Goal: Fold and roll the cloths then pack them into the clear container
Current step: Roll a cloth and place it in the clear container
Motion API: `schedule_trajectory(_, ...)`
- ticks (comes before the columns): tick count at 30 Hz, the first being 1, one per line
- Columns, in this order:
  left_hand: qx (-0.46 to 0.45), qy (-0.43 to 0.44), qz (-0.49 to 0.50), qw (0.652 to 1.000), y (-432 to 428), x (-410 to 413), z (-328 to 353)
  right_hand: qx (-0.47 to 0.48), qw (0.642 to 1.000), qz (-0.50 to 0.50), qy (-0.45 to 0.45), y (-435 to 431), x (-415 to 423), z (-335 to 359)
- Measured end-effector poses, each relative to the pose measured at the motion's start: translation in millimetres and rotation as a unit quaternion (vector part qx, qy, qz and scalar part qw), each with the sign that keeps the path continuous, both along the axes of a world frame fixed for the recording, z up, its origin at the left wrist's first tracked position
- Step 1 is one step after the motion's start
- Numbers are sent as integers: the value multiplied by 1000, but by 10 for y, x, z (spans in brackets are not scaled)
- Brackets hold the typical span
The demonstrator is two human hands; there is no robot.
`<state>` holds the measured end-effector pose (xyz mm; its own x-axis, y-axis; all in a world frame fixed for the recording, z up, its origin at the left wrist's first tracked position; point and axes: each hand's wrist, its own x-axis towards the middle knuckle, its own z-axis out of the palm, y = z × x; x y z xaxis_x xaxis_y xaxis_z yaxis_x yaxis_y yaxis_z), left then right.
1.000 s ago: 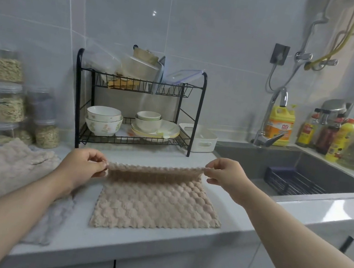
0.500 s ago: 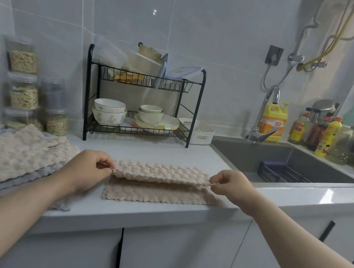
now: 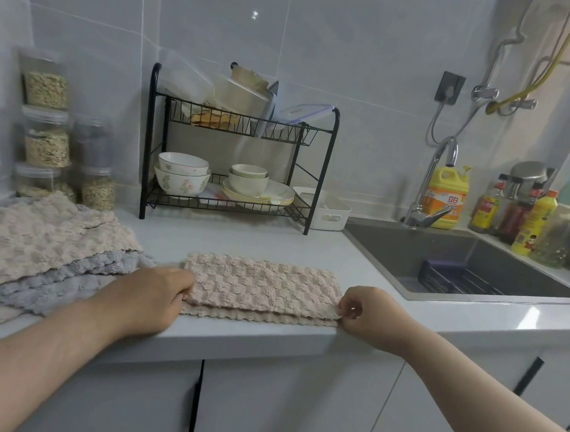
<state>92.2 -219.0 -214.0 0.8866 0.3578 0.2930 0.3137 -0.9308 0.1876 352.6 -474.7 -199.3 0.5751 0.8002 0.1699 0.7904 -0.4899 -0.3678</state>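
Note:
A beige textured cloth (image 3: 262, 287) lies folded in half near the front edge of the white counter (image 3: 272, 243). My left hand (image 3: 152, 292) pinches the near left corners of the fold. My right hand (image 3: 370, 317) pinches the near right corners. To the left sits a loose pile of cloths (image 3: 26, 245), beige ones over a grey one. A clear container with a blue-clipped lid (image 3: 303, 112) stands on the top shelf of the black dish rack (image 3: 236, 161).
Stacked jars of grains (image 3: 44, 130) stand at the back left. A white basket (image 3: 324, 210) sits beside the rack. The dark sink (image 3: 459, 266) with tap (image 3: 429, 195) lies to the right, with bottles (image 3: 518, 215) behind it.
Both hands brought the far edge of the beige cloth toward me and down onto the near edge, so the cloth now lies folded in half. The view has tilted and shifted.

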Motion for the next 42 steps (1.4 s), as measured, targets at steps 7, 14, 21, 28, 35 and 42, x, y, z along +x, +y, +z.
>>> schedule_trajectory(7,-35,26,-25,999,-54,4,58,2,1000,-7,4,-30,19,-23)
schedule_trajectory(14,-60,5,-29,998,-87,-14,-24,-2,1000,-6,7,-29,27,-20)
schedule_trajectory(21,-116,-55,19,992,-80,30,-63,159,933,-97,309,111,-22,68)
schedule_trajectory(28,-190,-85,51,977,-52,42,-68,158,790,-228,547,433,159,280)
schedule_trajectory(35,-106,-75,9,992,-32,123,-36,38,896,-244,370,721,234,263)
schedule_trajectory(42,-81,149,14,986,116,666,55,133,925,-146,325,757,345,133)
